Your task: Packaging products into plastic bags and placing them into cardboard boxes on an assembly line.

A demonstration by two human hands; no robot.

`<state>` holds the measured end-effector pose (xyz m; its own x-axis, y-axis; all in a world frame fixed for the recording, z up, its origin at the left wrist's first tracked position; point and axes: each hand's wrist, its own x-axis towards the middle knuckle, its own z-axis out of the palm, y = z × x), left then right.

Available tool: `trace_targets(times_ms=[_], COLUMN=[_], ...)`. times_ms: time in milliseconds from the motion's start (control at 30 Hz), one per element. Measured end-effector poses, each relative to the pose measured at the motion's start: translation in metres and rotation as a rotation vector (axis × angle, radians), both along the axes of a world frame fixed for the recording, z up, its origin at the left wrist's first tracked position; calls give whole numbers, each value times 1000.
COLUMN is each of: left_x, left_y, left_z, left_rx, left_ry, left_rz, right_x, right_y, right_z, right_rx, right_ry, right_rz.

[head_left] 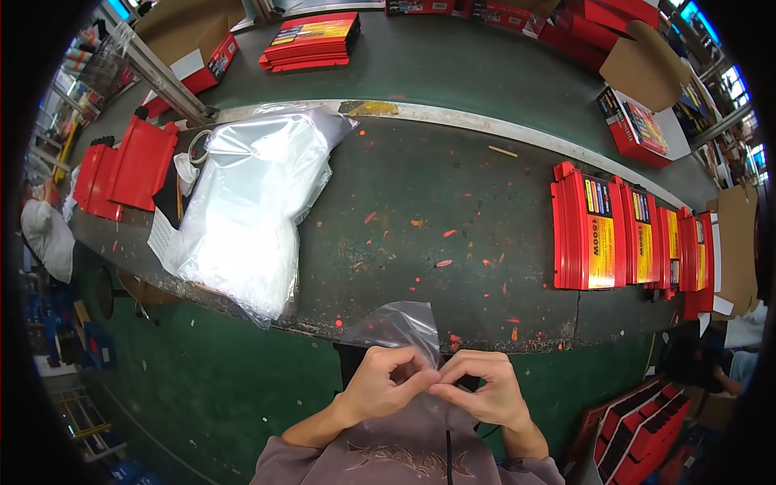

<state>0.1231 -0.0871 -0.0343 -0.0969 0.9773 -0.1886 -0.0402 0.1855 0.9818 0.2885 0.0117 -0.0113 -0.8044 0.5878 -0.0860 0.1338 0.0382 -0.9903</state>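
At the front edge of the bench, a clear plastic bag (408, 322) hangs between my two hands. My left hand (386, 380) pinches its edge between thumb and fingers. Close against it, my right hand (483, 386) pinches the same edge, the fingertips of both hands nearly touching. The bag's upper part stands up over the bench edge, while its lower part is hard to make out against my shirt. To the left lies a thick stack of clear plastic bags (246, 202) on the bench.
Several red units with yellow labels (600, 234) stand in a row at the right. Red housings (144, 166) lie at the far left. Beyond the metal rail are a stack of red panels (311, 42) and an open carton (643, 121). Paint flecks dot the dark bench (388, 194).
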Motion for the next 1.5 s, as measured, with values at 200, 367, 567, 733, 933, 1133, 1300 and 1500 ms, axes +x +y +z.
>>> trace_targets(times_ms=[200, 367, 567, 733, 933, 1133, 1300, 1500], left_x=[2, -7, -5, -3, -60, -198, -281, -355], left_y=[0, -10, -2, 0, 32, 166, 333, 456], left_z=[5, 2, -4, 6, 34, 33, -48, -152], left_rx=[-115, -104, -62, -4, 295, 230, -76, -296], left_ry=[-270, -317, -393, -403, 132, -136, 100, 1076], left_rz=[26, 92, 233, 199, 280, 602, 1016, 1659], right_x=[9, 30, 30, -11, -9, -92, -245, -449], right_y=[0, 14, -2, 6, 45, 197, 376, 482], right_z=[-10, -30, 0, 37, 33, 68, 48, -30], right_rx=[-287, -369, 741, 722, 176, -137, 716, 1083], right_ry=[97, 130, 77, -174, -26, 133, 232, -77], right_rz=[-30, -362, -763, 63, 289, -374, -456, -168])
